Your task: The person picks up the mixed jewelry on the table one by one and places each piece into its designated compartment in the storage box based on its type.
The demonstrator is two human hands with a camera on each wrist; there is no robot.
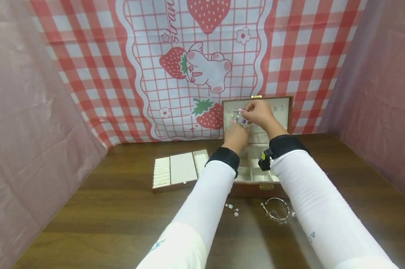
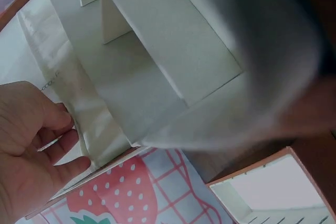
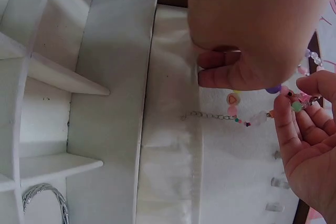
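Note:
A brown jewellery box point(image 1: 245, 188) with a cream lining stands with its lid raised. My right hand point(image 1: 260, 112) is in front of the lid's upper part and pinches a string of colourful beads point(image 3: 259, 118) between thumb and fingertips. Its silver chain tail hangs over the edge of the lid's cream fabric pocket point(image 3: 170, 150). Lower down and to the left, my left hand point(image 1: 236, 136) has its bent fingertips at the pocket's edge. In the left wrist view that hand point(image 2: 31, 140) shows its fingers along the fabric rim; the tips are partly hidden.
A shallow cream tray point(image 1: 183, 168) with ring rolls lies left of the box. A silver bangle point(image 1: 277, 215) with charms and small flower-shaped pieces point(image 1: 236, 214) lie on the table in front. A silver twisted bangle point(image 3: 44, 190) sits in a box compartment.

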